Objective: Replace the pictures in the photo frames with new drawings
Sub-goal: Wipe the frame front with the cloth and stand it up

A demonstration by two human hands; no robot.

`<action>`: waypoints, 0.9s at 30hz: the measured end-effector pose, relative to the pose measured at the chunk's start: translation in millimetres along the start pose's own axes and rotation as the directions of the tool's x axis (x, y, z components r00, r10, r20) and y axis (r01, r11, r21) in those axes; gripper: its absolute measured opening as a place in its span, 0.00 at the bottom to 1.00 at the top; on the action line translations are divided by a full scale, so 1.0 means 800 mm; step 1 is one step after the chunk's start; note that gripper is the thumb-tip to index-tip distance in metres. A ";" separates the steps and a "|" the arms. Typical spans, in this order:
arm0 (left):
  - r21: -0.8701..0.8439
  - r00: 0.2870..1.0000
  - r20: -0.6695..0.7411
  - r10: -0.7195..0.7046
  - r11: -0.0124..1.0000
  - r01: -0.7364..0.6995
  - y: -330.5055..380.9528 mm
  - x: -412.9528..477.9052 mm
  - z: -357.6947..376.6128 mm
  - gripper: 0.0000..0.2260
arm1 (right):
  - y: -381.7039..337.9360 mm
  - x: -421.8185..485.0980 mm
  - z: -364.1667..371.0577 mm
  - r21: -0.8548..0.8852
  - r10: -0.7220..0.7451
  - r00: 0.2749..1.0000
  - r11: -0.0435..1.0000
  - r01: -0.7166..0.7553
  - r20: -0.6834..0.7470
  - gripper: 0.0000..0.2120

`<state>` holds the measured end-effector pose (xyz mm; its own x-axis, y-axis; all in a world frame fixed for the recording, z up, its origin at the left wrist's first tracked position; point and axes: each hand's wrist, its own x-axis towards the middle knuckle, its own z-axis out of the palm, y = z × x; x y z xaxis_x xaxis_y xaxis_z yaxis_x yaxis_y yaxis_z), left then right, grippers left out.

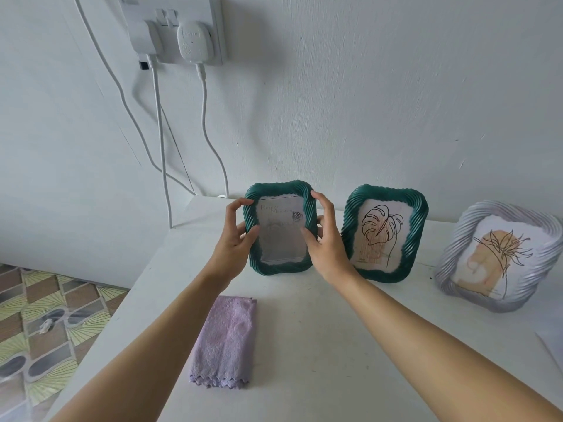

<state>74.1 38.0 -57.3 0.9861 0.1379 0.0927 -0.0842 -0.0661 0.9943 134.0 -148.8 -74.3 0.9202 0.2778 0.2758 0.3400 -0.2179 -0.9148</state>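
Observation:
A green wavy photo frame (280, 268) stands upright on the white table (320, 345), with a pale printed sheet behind its glass. My left hand (234, 239) grips its left edge, thumb on the front. My right hand (323, 239) grips its right edge, thumb across the glass. To its right stands a second green frame (353, 226) holding a line drawing of a leaf. Further right a silver-lilac frame (451, 260) leans back with a drawing of a spiky plant.
A folded lilac cloth (225, 342) lies on the table in front of the held frame. White cables (161, 141) hang from a wall socket (173, 28) behind. A sheet's corner (553, 348) shows at the right edge. Patterned floor (39, 324) lies left of the table.

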 end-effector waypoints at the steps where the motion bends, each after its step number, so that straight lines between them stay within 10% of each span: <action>1: 0.003 1.000 -0.003 0.002 1.000 -0.002 0.000 0.000 0.000 0.19 | 0.000 0.000 -0.001 -0.006 -0.005 1.000 1.000 0.005 -0.001 0.33; 27: 0.145 0.989 -0.142 -0.051 0.987 0.071 0.006 -0.026 0.008 0.21 | -0.014 -0.003 -0.016 -0.128 0.002 1.000 0.992 -0.002 0.002 0.35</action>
<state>54.2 28.5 -54.9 0.9586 0.2805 0.0488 0.0081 -0.1983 0.9801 130.3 -159.2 -61.4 0.9204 0.2797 0.2732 0.3604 -0.3362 -0.8701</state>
